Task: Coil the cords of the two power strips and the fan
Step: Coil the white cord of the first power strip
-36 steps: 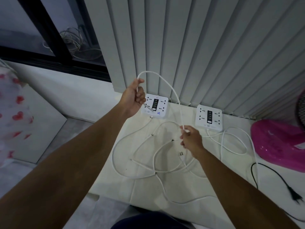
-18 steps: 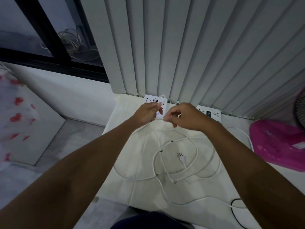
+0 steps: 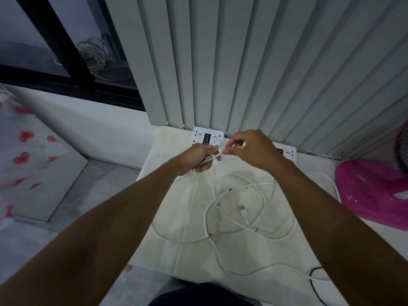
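**Which step is in hand?**
The first white cord (image 3: 212, 157), I'd judge. My left grip (image 3: 198, 159) is curled round a few gathered strands of it, with one small loop standing up above the knuckles. It hangs just in front of the left square white power strip (image 3: 207, 135), which sits at the back of the cream tabletop (image 3: 174, 250), against the grey vertical blinds (image 3: 242, 62).

**And the other one?**
My right grip (image 3: 254, 149) pinches a strand between thumb and forefinger, almost touching the left. Behind it, half hidden, is the second white power strip (image 3: 289, 152). Further right stands the glossy pink fan base (image 3: 371, 191). Its thin black cord (image 3: 310, 281) trails off the near edge, untouched.

**How much is left?**
Most of it. Wide slack loops lie across the tabletop below my wrists, with a white two-pin plug (image 3: 244, 213) in their middle. I cannot tell which strip each loop belongs to.

**Next move?**
Pass this strand into the left bundle. Then send the right grip down the cord for another length, keeping the turns even so the crossed loops don't snag.
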Available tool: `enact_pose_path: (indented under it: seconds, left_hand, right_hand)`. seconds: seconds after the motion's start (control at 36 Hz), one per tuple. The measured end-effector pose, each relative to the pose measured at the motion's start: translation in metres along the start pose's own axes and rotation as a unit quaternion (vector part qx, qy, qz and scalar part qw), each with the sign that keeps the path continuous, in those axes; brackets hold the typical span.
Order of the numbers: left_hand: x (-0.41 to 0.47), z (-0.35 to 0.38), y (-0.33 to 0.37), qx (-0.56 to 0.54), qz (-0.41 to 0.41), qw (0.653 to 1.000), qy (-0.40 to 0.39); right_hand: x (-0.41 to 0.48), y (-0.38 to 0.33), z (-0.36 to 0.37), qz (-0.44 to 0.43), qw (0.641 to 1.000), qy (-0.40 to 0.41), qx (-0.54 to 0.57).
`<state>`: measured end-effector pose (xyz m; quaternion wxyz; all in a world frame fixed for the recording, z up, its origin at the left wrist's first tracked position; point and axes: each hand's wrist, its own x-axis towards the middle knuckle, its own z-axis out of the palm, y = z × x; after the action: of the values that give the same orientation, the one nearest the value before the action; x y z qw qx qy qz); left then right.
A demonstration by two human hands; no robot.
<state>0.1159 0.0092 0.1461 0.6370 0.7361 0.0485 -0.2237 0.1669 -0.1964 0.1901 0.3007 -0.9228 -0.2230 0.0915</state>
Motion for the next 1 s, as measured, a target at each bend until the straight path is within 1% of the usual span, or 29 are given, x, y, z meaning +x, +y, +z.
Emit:
enact_pose_path:
  seconds: [0.06,0.08,0.17,0.22,0.31,0.39,0.5,0.58,0.67,0.72,0.78,0.86,0.92,0.97,1.0]
  left_hand:
    - [0.000,0.002,0.004,-0.007,0.004,1.000,-0.003]
    - [-0.001,0.002,0.006,-0.017,0.001,1.000,-0.005]
    - [0.000,0.000,0.009,-0.060,-0.027,0.998,-0.017]
    - [0.001,-0.001,0.009,-0.078,-0.040,0.996,-0.028]
    - [0.001,-0.001,0.005,-0.105,-0.044,0.993,-0.038]
    - [0.003,-0.002,0.001,-0.128,-0.057,0.989,-0.040]
    - [0.003,-0.004,0.003,-0.091,-0.080,0.992,-0.035]
    - [0.004,-0.003,0.006,-0.090,-0.105,0.989,-0.044]
    - [0.005,-0.002,0.006,-0.136,-0.118,0.982,-0.058]
    - [0.005,-0.004,0.005,-0.181,-0.112,0.975,-0.064]
    - [0.004,-0.010,0.004,-0.229,-0.105,0.966,-0.055]
    - [0.002,-0.024,0.003,-0.302,-0.098,0.948,-0.034]
    - [0.000,-0.033,0.003,-0.342,-0.093,0.935,-0.019]
    - [-0.002,-0.040,0.004,-0.382,-0.086,0.920,0.001]
    - [-0.003,-0.043,0.005,-0.404,-0.081,0.911,0.010]
  right_hand:
    - [0.002,0.002,0.002,0.006,1.000,0.012,0.017]
    - [0.002,0.004,0.002,0.002,1.000,0.004,0.021]
    - [0.002,0.010,0.006,-0.015,0.998,-0.054,0.031]
    - [0.001,0.013,0.009,-0.019,0.996,-0.071,0.043]
    - [0.002,0.016,0.013,-0.009,0.998,-0.056,0.020]
    - [0.002,0.018,0.017,-0.002,0.998,-0.057,0.009]
    - [0.001,0.023,0.021,0.009,0.998,-0.052,0.024]
    - [0.000,0.027,0.024,0.003,0.998,-0.044,0.051]
    - [0.000,0.028,0.026,-0.027,0.997,-0.018,0.072]
    - [-0.001,0.031,0.027,-0.043,0.997,0.003,0.064]
    - [-0.004,0.040,0.028,-0.023,0.999,0.031,0.031]
    - [-0.013,0.061,0.030,0.052,0.997,0.059,0.015]
    - [-0.019,0.072,0.036,0.087,0.992,0.060,0.065]
    - [-0.025,0.078,0.042,0.123,0.977,0.056,0.165]
    - [-0.029,0.080,0.044,0.144,0.962,0.047,0.226]
